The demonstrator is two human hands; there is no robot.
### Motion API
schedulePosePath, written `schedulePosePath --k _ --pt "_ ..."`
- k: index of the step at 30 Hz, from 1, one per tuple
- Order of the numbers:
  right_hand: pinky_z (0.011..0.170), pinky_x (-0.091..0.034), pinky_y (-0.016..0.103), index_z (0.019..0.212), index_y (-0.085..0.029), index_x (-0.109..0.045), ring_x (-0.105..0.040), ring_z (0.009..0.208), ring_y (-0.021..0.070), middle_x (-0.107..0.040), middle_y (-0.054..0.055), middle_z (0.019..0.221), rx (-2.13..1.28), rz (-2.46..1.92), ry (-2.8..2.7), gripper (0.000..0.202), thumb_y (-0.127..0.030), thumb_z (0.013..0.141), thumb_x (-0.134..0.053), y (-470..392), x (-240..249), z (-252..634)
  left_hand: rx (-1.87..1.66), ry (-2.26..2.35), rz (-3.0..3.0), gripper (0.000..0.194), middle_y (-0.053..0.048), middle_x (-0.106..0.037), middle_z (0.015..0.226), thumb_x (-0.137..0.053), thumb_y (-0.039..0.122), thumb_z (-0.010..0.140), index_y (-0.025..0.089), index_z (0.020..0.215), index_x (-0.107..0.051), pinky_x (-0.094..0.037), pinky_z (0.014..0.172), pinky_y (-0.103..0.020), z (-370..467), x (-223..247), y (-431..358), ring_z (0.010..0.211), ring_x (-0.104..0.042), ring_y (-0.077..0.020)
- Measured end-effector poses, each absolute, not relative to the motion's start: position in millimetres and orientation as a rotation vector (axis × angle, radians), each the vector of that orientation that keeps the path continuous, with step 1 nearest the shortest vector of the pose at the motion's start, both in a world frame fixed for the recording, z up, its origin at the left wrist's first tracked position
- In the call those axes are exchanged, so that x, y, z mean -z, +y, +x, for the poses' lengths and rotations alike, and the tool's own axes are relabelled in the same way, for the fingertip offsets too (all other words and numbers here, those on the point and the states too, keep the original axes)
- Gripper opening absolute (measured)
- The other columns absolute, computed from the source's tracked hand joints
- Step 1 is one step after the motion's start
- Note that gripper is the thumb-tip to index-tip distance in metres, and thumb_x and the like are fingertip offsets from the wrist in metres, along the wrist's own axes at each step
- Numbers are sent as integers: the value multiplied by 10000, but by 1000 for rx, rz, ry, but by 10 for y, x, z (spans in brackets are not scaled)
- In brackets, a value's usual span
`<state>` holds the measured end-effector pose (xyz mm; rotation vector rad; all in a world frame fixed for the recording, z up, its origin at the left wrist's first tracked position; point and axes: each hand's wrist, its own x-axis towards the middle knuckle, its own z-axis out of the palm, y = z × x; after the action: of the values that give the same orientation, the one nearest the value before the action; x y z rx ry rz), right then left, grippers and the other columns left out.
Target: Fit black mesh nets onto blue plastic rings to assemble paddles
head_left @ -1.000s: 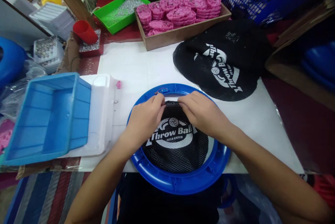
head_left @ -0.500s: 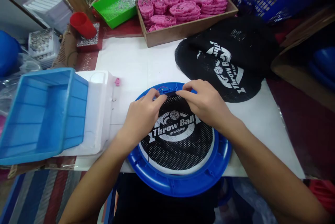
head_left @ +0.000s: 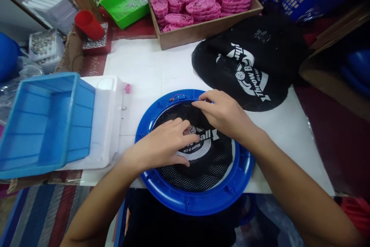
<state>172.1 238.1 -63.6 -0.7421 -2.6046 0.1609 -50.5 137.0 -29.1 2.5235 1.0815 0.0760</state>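
A blue plastic ring (head_left: 189, 204) lies in front of me at the table's front edge. Black mesh fabric (head_left: 187, 177) printed "Throw Ball" fills its middle. My left hand (head_left: 170, 141) rests over the mesh with its fingers apart, hiding part of the print. At the far rim, my right hand (head_left: 221, 112) has thumb and forefinger together on the mesh's edge. Thin wires with a small part (head_left: 177, 97) sit in the ring's channel, left of my right fingertips.
More printed black mesh pieces (head_left: 245, 69) lie at the right. Behind stands a box (head_left: 187, 37) of pink plastic parts, beside a green tray (head_left: 115, 17) of small metal pieces. A blue bin (head_left: 81, 123) on white foam (head_left: 108, 123) is at the left, near a red cup (head_left: 89, 25).
My left hand has left the far rim and come down toward me over the middle of the mesh, its fingers spreading. My right hand has stayed at the mesh's far edge.
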Motion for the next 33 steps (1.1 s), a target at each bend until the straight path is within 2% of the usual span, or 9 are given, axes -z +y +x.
schedulePosePath --k 3,5,7,10,15,21,26,33 --pt "842 -524 399 1123 -170 -782 -641 954 258 -724 133 1072 -142 -720 -2633 372 -18 1024 -458 2371 630 1728 -83 1094 2505 599 -81 -646 1129 -905 490 838 215 1330 -699 -513 851 -373 -509 275 1362 1020 -620 -262" --pt "848 -533 410 1125 -176 -784 -642 961 264 -725 136 1077 -161 -728 -2637 378 -21 1025 -454 2368 629 1731 -161 1175 2511 424 -86 -655 1095 -786 479 958 183 1253 -718 -519 831 -371 -519 275 1384 991 -624 -250" --pt "857 -544 418 1132 -184 -786 -645 966 266 -724 135 1074 -198 -732 -2617 373 -35 1032 -459 2369 632 1733 -322 1376 2516 264 -95 -666 1080 -606 371 1083 162 1196 -722 -529 836 -373 -539 291 1426 981 -623 -237" --pt "868 -562 411 1133 -197 -794 -661 968 256 -730 121 1068 -276 -689 -2555 340 -69 1053 -490 2371 631 1744 -613 1707 2445 281 -113 -674 1093 -471 230 1122 150 1238 -714 -545 902 -397 -588 338 1505 1022 -610 -241" --pt "870 -592 397 1131 -222 -806 -697 983 236 -746 100 1070 -335 -561 -2462 302 -104 1074 -533 2379 630 1777 -723 1681 2401 292 -116 -647 1230 -561 205 1081 203 1339 -697 -545 991 -453 -635 422 1622 1101 -566 -260" --pt "810 -608 382 1113 -213 -805 -707 942 233 -737 98 1038 -283 -429 -2392 270 -86 1057 -573 2400 660 1764 -853 1605 2310 127 -90 -634 1182 -632 197 1047 195 1081 -754 -528 1003 -456 -582 511 1742 1107 -562 -252" --pt "808 -600 388 1138 -212 -793 -694 946 237 -720 102 1054 -225 -423 -2395 301 -45 1036 -564 2397 662 1763 -854 1539 2295 173 -81 -618 1192 -660 213 1037 226 1181 -756 -521 1010 -450 -576 556 1786 1122 -552 -248" --pt "813 -586 401 1162 -213 -781 -668 941 245 -704 105 1040 -166 -493 -2435 374 -7 1018 -504 2397 661 1765 -866 1563 2201 76 -62 -643 1154 -674 194 1027 212 1074 -731 -509 1024 -434 -570 557 1818 1110 -586 -229"
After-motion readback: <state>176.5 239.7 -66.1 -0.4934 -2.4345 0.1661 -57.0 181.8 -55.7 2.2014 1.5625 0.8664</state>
